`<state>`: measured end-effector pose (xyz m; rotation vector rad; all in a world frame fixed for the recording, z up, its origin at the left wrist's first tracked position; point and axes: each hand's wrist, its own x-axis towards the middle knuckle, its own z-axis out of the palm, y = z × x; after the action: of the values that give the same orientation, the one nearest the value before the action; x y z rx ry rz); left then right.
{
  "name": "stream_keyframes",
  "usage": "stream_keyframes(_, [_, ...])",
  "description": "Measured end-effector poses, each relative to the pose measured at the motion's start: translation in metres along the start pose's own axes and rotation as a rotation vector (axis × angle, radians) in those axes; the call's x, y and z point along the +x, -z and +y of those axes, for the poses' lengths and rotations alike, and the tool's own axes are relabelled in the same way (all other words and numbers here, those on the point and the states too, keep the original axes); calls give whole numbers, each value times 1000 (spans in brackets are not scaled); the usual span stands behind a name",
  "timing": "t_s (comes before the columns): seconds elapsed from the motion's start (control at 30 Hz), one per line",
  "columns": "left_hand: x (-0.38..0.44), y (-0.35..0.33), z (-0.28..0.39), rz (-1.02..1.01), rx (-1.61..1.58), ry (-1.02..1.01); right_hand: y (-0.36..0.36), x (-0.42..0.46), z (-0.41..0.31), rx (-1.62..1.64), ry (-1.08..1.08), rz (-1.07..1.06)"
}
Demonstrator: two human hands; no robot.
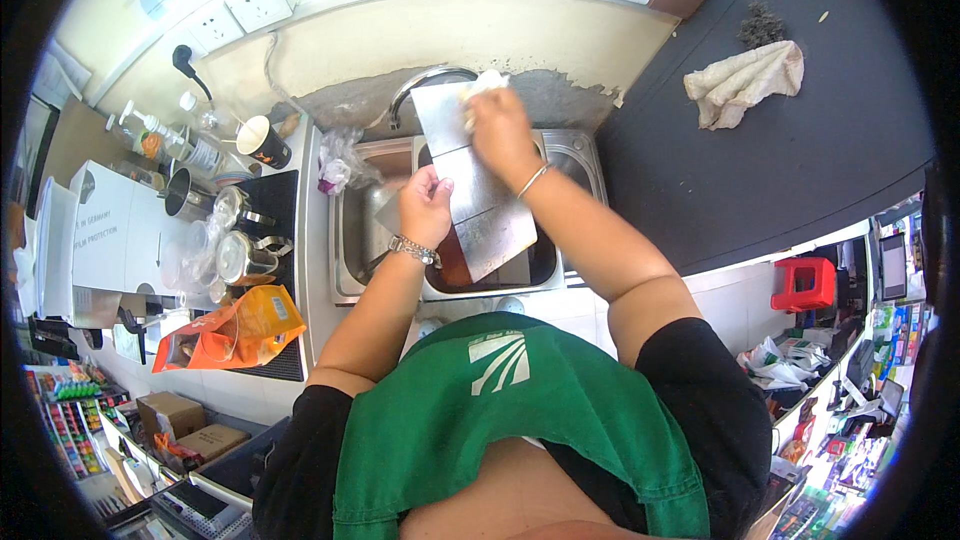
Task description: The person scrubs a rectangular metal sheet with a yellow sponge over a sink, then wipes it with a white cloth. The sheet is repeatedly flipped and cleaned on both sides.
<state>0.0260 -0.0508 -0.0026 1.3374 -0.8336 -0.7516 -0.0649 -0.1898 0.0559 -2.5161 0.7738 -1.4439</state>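
Note:
A folding metal panel of several joined sections (469,176) is held up over a stainless steel double sink (559,281). My left hand (426,208) grips its left edge, thumb on the front face. My right hand (501,127), slightly blurred, presses a pale cloth (489,82) against the panel's upper section. Behind the panel arches a chrome faucet (401,101). Below the panel, reddish-brown liquid or a reddish surface shows in the right basin; I cannot tell which.
A crumpled beige cloth (746,84) and a dark scouring pad (761,24) lie on the black counter (720,180) at right. Left of the sink stand a paper cup (262,142), glass jars (241,256), pump bottles (196,154) and an orange bag (232,334). A plastic bag (345,161) touches the sink's corner.

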Motion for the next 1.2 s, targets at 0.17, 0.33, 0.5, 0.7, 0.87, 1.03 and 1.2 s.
stream_keyframes(0.17, [-1,5,2,45,-63,30,-9,-19,-5,123,37,-61])
stream_keyframes(0.33, [-3,7,4,52,29,71,4,22,49,246,-563,-146])
stream_keyframes(0.5, [-4,6,4,0,90,-27,15,59,48,503,-476,-287])
stream_keyframes(0.7, [-8,7,2,-32,188,-86,38,85,32,256,1,-837])
stream_keyframes(0.87, [-12,9,9,-100,158,-99,59,104,39,405,-120,-1111])
stream_keyframes(1.03, [-11,9,14,-119,193,-110,64,110,36,341,-132,-1169])
stream_keyframes(1.2, [-8,10,8,-111,165,-75,52,91,26,199,-86,-846])
